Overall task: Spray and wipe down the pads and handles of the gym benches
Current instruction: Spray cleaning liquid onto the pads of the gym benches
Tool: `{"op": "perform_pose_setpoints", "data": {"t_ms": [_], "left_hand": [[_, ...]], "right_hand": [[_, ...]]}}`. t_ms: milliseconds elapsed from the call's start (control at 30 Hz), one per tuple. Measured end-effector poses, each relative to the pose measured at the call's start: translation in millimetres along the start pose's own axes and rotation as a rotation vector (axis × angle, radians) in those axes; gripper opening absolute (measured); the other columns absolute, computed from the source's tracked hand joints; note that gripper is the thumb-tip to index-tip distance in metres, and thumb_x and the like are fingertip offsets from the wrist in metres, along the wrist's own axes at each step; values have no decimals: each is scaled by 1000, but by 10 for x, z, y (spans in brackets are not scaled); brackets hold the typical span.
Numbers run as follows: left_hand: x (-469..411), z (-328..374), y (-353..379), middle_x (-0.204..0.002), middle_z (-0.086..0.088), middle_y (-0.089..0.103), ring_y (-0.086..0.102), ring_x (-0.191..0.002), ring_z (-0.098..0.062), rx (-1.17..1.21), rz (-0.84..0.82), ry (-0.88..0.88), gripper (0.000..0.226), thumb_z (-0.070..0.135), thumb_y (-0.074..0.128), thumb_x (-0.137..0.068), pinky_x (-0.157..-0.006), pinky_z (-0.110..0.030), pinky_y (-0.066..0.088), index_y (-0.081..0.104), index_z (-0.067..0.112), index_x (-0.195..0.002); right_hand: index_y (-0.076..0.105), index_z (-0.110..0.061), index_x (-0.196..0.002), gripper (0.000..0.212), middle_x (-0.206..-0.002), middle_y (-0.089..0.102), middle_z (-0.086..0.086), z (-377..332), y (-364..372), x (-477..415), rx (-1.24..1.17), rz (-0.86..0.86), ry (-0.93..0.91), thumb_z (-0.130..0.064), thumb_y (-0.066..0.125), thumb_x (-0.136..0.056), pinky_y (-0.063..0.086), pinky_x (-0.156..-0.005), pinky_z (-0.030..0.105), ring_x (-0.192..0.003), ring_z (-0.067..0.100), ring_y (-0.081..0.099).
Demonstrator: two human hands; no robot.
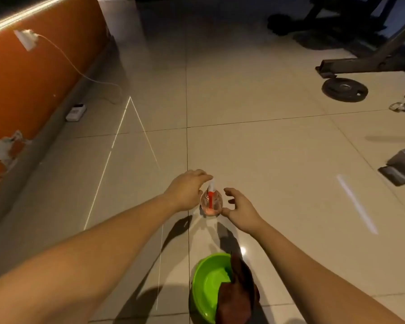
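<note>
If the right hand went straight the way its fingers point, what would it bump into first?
Most likely the small clear plastic spray bottle with the red-and-white top, standing just beyond the right hand, though depth is hard to judge.

I stand on a floor (255, 141) of big pale glossy tiles with dark joints. At my ten o'clock an orange wall (45, 90) runs away from me, and a light strip (21, 15) shines along its top. A white socket (26, 39) sits on this wall at eleven o'clock, and a thin white cable (80, 72) hangs from it down to the floor. Near the wall foot a small white box (76, 112) lies on the tiles. At nine o'clock the paint is peeled in one patch (6, 148). At two o'clock a black weight plate (344, 89) lies flat. At three o'clock I see a grey metal piece (401, 166); what it is, I cannot tell.
</note>
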State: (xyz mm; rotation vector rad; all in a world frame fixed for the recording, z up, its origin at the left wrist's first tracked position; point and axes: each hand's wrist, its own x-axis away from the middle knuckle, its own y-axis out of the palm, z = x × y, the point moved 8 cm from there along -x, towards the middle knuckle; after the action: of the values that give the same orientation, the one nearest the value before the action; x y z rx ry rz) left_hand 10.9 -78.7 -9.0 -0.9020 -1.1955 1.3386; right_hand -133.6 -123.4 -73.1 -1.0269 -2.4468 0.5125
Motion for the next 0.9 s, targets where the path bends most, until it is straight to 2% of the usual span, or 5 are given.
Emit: {"op": "perform_pose_setpoints", "data": {"t_ms": [167,400,533,767,900], "left_hand": [[-314,-20,295,-158,2,45,40,-143,-23,-130,-148,78,57,10,61,-96,-115,-41,39,51,27,-149],[-424,-91,311,-120,6,64,56,-113,-15,-134,17,141,34,37,68,-96,-96,-36,49,68,26,-128],[-421,-108,325,-103,5,67,60,-97,-16,-70,42,88,21,39,67,-96,-86,-34,50,71,22,-106],[-271,-173,124,-79,8,60,59,-73,-15,100,48,-57,20,36,64,-99,-66,-28,48,58,23,-84],[-131,18,-566,-77,4,63,60,-73,-16,317,104,-99,23,37,64,-98,-68,-36,50,61,20,-82]], "right_hand": [[38,-9,-153,60,-147,50,8,132,218,-240,-212,-33,86,-13,64,-99,45,-94,26,-123,21,55],[53,-14,-142,47,-132,60,6,280,417,-312,-330,-65,119,2,57,-98,54,-95,29,-121,22,59],[52,-17,-145,51,-133,58,0,331,386,-255,-337,-45,108,-1,60,-98,48,-88,20,-116,19,58],[32,-22,-158,70,-160,38,-2,212,271,-182,-262,-9,88,-16,67,-97,40,-115,40,-144,22,39],[32,-24,-156,77,-159,35,-2,-442,-89,97,-93,68,-96,-31,73,-91,36,-114,34,-145,18,38]]}}
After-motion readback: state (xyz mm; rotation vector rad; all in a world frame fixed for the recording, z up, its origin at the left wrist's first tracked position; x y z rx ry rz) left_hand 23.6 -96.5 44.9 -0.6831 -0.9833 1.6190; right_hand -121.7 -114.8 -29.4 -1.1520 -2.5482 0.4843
